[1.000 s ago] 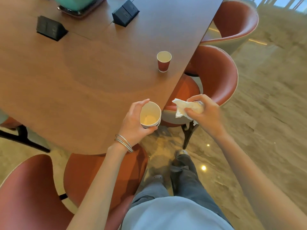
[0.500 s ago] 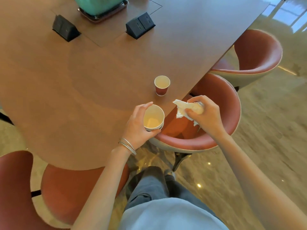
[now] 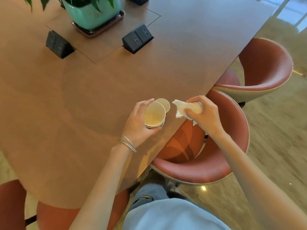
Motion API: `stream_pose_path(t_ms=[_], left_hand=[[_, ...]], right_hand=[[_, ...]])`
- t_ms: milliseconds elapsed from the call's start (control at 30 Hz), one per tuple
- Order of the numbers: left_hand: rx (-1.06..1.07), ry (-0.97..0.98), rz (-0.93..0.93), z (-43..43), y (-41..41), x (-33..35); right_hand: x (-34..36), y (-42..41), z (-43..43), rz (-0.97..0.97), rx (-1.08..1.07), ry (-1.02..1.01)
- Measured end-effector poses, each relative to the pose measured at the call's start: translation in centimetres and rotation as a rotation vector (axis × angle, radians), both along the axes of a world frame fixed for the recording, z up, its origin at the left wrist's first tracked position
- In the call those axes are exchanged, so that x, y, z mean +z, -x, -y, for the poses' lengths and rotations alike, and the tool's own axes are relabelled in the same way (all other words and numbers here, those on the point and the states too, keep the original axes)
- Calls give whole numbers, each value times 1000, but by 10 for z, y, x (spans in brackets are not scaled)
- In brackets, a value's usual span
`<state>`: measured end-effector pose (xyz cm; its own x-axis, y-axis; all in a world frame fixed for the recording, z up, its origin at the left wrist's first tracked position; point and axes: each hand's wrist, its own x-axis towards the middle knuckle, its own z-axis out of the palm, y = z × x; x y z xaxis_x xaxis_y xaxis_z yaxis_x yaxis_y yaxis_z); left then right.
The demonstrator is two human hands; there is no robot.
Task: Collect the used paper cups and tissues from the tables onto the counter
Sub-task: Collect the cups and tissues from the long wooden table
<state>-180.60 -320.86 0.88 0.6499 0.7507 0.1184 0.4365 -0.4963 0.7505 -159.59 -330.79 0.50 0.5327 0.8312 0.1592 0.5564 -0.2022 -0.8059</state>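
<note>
Half the far cup (image 3: 164, 103) behind held cup (image 3: 153, 116)

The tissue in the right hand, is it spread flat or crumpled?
Crumpled. The tissue is bunched in uneven folds, gripped by the right hand.

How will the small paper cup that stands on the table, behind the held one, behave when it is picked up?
The paper cup has a thin rim, so it is probably light and may dent under a firm squeeze. It stands upright near the table edge, so a sideways push could tip it off.
</note>
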Motion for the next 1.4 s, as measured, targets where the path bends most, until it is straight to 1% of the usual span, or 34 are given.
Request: stream_pose_path(t_ms=[300,467,600,767,900,1133,1267,1400], left_hand=[[-89,4,54,-59,-31,5],[-79,33,40,-72,-38,-12],[-75,77,48,-75,-44,-30],[-38,77,101,-83,-54,-40],[-13,69,117,-88,-61,-40],[-18,51,157,-94,-74,-31],[-57,112,126,-96,-88,-46],[-92,116,-2,-95,-100,-78]], right_hand=[[-10,-28,-69,-35,-57,3],[-33,-32,-89,-42,-12,33],[-53,-40,-98,-27,-22,66],[-77,-46,-99,-47,-74,84],[-92,-46,-98,-70,-104,107],[-98,-60,-105,-83,-232,58],[-107,-69,-111,-77,-252,50],[-127,-73,-119,-90,-216,60]])
